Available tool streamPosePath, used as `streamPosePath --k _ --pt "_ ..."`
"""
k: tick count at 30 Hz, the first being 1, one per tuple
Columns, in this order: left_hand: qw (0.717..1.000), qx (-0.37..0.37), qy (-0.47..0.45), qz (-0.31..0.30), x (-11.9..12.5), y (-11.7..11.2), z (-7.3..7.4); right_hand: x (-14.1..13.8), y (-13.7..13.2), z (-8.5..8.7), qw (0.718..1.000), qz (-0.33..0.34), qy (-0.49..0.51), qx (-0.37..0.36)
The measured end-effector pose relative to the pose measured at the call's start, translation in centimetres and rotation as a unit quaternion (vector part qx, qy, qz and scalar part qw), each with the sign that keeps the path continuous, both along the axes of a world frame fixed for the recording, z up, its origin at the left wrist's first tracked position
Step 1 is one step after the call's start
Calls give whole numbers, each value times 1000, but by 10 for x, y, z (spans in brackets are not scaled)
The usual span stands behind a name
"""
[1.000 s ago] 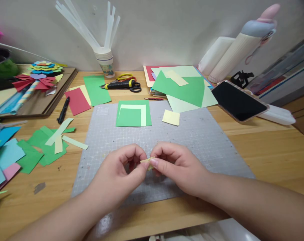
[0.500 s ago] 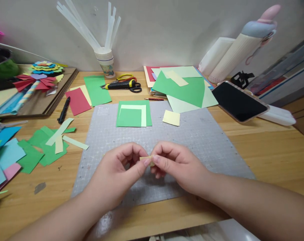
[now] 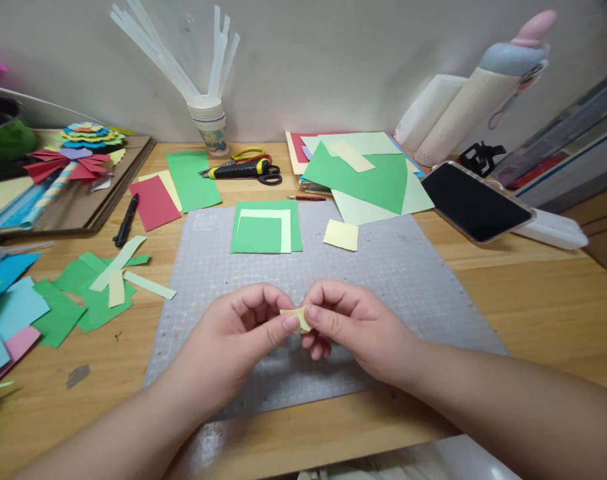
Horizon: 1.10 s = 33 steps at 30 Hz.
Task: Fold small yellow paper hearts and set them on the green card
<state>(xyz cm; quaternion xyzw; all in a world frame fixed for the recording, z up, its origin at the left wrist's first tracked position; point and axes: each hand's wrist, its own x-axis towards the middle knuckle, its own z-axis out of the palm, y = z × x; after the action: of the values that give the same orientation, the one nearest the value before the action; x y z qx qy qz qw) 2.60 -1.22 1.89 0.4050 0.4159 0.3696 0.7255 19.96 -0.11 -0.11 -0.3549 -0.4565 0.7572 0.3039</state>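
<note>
A small piece of pale yellow paper (image 3: 301,319) is pinched between my two hands, above the grey cutting mat (image 3: 383,267). My left hand (image 3: 256,330) grips its left side between thumb and fingers. On the right side, my right hand (image 3: 351,323) pinches it the same way, its thumb on top. The paper looks bent, and the fingers cover much of it. Beyond the hands, a pale yellow square (image 3: 341,235) lies flat on the mat. Left of that square are stacked green and pale green paper squares (image 3: 258,235).
Green scraps and pale strips (image 3: 116,280) lie left of the mat. Behind it are scissors (image 3: 243,168), a paper cup with white strips (image 3: 211,130) and a pile of coloured paper (image 3: 368,180). A phone (image 3: 478,200) and a bottle (image 3: 471,100) stand to the right.
The yellow paper has tilted so that more of its face shows between my thumbs. Both hands stay almost in place, still pinching it.
</note>
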Motion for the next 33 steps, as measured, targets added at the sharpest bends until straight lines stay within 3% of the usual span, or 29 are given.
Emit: streamPosePath --k 6,12,16,24,33 --pt "1000 7 26 1 0 0 1 -1 -1 3 999 -4 -11 33" --pt "997 19 70 17 -2 0 -2 1 -2 4 988 -23 -86 130" --pt "997 15 75 18 -1 -1 -1 1 -3 4 983 -24 -107 148" --pt "998 11 59 18 2 0 -2 1 -3 5 986 -30 -100 131" --pt "997 21 77 23 -1 0 -1 0 -2 6 998 -26 -32 46"
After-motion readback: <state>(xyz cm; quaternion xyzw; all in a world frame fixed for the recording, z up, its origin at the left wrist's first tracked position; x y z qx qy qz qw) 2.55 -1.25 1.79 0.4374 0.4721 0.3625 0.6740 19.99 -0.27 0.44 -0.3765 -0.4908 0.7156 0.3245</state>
